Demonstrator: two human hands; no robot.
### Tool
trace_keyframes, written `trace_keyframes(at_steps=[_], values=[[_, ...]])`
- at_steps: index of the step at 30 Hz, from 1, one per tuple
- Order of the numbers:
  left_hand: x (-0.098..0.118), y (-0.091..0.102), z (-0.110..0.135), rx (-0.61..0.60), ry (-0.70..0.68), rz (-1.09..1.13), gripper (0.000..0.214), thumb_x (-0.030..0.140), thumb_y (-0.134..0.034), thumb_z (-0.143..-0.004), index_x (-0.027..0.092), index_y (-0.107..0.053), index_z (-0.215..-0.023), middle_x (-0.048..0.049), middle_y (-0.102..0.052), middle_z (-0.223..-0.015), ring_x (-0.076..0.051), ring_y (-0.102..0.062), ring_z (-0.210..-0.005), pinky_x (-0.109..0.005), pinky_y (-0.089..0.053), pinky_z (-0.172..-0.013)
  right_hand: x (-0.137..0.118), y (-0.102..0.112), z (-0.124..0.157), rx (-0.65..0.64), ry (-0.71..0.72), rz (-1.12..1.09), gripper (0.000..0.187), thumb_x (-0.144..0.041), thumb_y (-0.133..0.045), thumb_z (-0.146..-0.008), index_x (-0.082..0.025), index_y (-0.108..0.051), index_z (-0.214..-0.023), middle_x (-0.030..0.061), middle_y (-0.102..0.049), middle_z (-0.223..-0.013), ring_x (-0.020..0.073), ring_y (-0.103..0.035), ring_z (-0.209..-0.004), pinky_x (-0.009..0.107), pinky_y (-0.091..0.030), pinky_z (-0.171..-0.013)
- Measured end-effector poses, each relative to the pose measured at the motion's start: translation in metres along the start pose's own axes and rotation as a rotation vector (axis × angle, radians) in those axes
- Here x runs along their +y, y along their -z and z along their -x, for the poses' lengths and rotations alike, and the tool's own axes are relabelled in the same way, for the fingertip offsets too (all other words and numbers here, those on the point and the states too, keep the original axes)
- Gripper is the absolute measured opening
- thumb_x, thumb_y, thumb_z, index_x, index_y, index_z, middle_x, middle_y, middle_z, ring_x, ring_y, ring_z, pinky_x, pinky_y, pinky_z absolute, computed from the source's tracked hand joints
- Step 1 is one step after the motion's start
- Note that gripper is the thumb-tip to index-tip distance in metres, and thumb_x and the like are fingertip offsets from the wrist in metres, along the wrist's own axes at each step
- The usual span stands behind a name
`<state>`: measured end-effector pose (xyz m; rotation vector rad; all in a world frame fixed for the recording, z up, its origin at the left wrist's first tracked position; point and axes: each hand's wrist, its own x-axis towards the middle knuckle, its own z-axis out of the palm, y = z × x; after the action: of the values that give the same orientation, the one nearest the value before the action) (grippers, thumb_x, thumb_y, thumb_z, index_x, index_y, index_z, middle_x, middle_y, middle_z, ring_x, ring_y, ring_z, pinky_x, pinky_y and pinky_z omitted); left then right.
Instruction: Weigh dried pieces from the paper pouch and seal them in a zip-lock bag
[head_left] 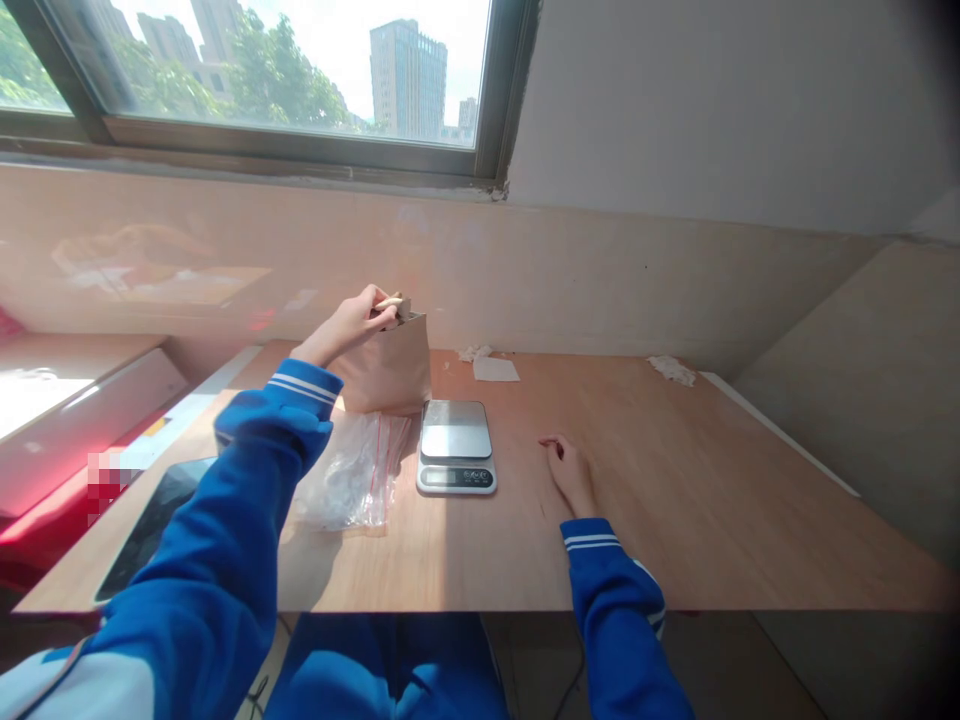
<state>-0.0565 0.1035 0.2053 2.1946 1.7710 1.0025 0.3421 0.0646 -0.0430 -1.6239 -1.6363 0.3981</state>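
My left hand (367, 312) is at the mouth of a brown paper bag (394, 365), its fingers closed on small pale pieces (391, 303) whose kind I cannot make out. The bag stands upright near the wall. Just in front of it lies a clear zip-lock plastic bag (352, 480), partly behind my left sleeve. To the right of that sits a digital kitchen scale (456, 445) with a bare metal plate. My right hand (568, 470) rests on the table right of the scale, fingers loosely curled in, with nothing visible in them.
The wooden table (675, 480) runs along a wall below a window. A tablet-like dark screen (157, 520) lies at its left, partly under my sleeve. A white paper piece (496, 369) and crumpled tissue (672, 370) lie near the back edge. Something red (60, 510) is beyond the left side.
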Motion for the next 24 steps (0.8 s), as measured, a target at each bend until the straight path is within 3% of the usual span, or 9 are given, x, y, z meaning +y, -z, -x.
trace_keyframes(at_steps=[5,7,9,11,14,16,19,24], values=[[0.011,-0.016,0.004,0.449,-0.091,0.123,0.022,0.031,-0.051,-0.085,0.017,-0.051,-0.102,-0.0061,-0.066,-0.095,-0.014,-0.062,-0.078,-0.025,-0.048,-0.073,0.004,-0.002,0.0,0.005,0.006,-0.007,0.032,-0.031,-0.039,-0.085,-0.019,-0.067,-0.089,0.0089,-0.073,-0.096,0.0232,-0.067,-0.091,0.034,-0.049,-0.08],[0.019,-0.028,0.014,0.486,-0.15,0.169,0.022,0.031,-0.052,-0.085,0.018,-0.05,-0.103,-0.0044,-0.065,-0.095,-0.012,-0.061,-0.075,-0.022,-0.048,-0.07,0.003,-0.002,0.0,0.003,0.006,-0.009,0.032,-0.031,-0.038,-0.085,-0.019,-0.067,-0.09,0.0084,-0.073,-0.097,0.0232,-0.067,-0.093,0.034,-0.049,-0.081],[0.025,-0.047,0.03,0.358,-0.218,0.181,0.023,0.031,-0.054,-0.084,0.018,-0.051,-0.103,-0.0034,-0.065,-0.094,-0.011,-0.06,-0.074,-0.022,-0.047,-0.069,0.002,-0.001,0.001,0.002,0.007,-0.019,0.032,-0.031,-0.038,-0.086,-0.02,-0.067,-0.09,0.0083,-0.073,-0.098,0.023,-0.067,-0.093,0.033,-0.049,-0.082],[0.025,-0.073,0.048,0.124,-0.264,0.185,0.022,0.033,-0.055,-0.085,0.018,-0.053,-0.101,-0.0041,-0.065,-0.094,-0.013,-0.06,-0.076,-0.024,-0.048,-0.07,0.0,0.0,0.002,0.0,0.006,-0.022,0.032,-0.031,-0.038,-0.086,-0.019,-0.067,-0.09,0.0085,-0.073,-0.098,0.0229,-0.067,-0.093,0.033,-0.049,-0.081],[0.014,-0.119,0.072,-0.165,-0.233,0.2,0.021,0.032,-0.053,-0.086,0.018,-0.055,-0.102,-0.0061,-0.065,-0.096,-0.017,-0.062,-0.083,-0.029,-0.049,-0.075,-0.001,0.0,0.001,0.001,0.006,-0.017,0.032,-0.031,-0.038,-0.085,-0.019,-0.067,-0.09,0.009,-0.073,-0.097,0.0231,-0.067,-0.092,0.033,-0.049,-0.08],[0.004,-0.147,0.082,-0.217,-0.186,0.193,0.021,0.029,-0.053,-0.085,0.018,-0.055,-0.103,-0.0072,-0.065,-0.097,-0.019,-0.062,-0.086,-0.031,-0.049,-0.078,0.0,0.0,0.001,0.004,0.007,-0.017,0.032,-0.031,-0.038,-0.085,-0.018,-0.067,-0.09,0.0092,-0.073,-0.097,0.0231,-0.067,-0.092,0.033,-0.049,-0.081],[-0.008,-0.174,0.088,-0.253,-0.225,0.167,0.022,0.024,-0.053,-0.083,0.017,-0.054,-0.104,-0.0088,-0.063,-0.1,-0.021,-0.061,-0.093,-0.035,-0.049,-0.084,0.0,0.0,0.001,0.01,0.016,-0.019,0.032,-0.03,-0.037,-0.085,-0.018,-0.067,-0.089,0.0091,-0.073,-0.096,0.0228,-0.067,-0.091,0.033,-0.049,-0.081],[-0.012,-0.184,0.086,-0.272,-0.296,0.161,0.033,0.021,-0.057,-0.078,0.013,-0.054,-0.11,-0.014,-0.059,-0.111,-0.025,-0.057,-0.106,-0.039,-0.047,-0.093,-0.001,0.0,0.002,0.008,0.006,-0.014,0.032,-0.031,-0.037,-0.086,-0.019,-0.066,-0.089,0.0088,-0.073,-0.096,0.0221,-0.068,-0.089,0.032,-0.049,-0.078]])
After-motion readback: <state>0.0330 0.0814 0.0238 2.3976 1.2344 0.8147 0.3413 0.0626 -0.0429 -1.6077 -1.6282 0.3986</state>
